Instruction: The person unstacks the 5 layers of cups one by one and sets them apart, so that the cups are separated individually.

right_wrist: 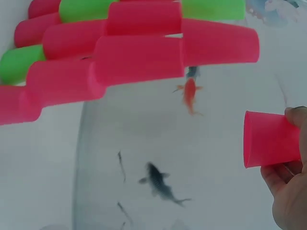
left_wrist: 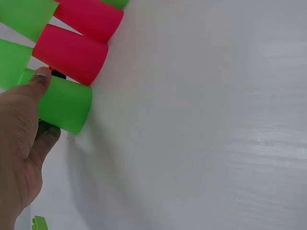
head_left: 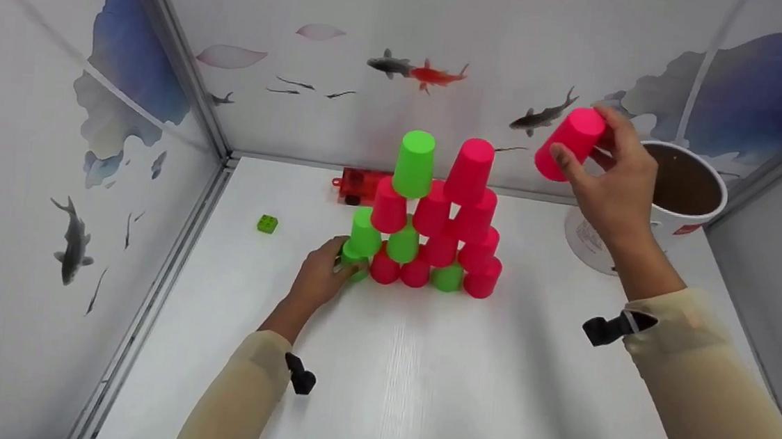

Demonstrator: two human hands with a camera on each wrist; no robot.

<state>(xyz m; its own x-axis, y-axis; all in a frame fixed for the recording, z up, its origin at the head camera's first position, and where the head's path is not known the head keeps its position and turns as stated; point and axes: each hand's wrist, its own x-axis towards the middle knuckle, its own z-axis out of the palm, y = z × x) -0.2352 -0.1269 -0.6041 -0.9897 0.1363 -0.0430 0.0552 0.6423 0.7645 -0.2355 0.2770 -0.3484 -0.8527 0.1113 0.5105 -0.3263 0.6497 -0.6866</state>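
A pyramid of upside-down pink and green cups stands on the table, rising in four rows to a green cup (head_left: 414,165) and a pink cup (head_left: 471,171) side by side at the top. My left hand (head_left: 323,270) grips the green cup (left_wrist: 67,103) at the left end of the bottom row, thumb on one side and fingers on the other. Up and to the right of the stack, my right hand (head_left: 614,178) holds a separate pink cup (head_left: 570,144) in the air, slightly tilted. In the right wrist view that held cup (right_wrist: 271,140) is apart from the stacked ones.
Behind the stack sits a red toy vehicle (head_left: 357,187), partly hidden. A small green toy brick (head_left: 267,224) lies to the left. At the back right stands a white bucket (head_left: 687,225) beneath the right hand's level. Printed panels (head_left: 343,118) enclose the table.
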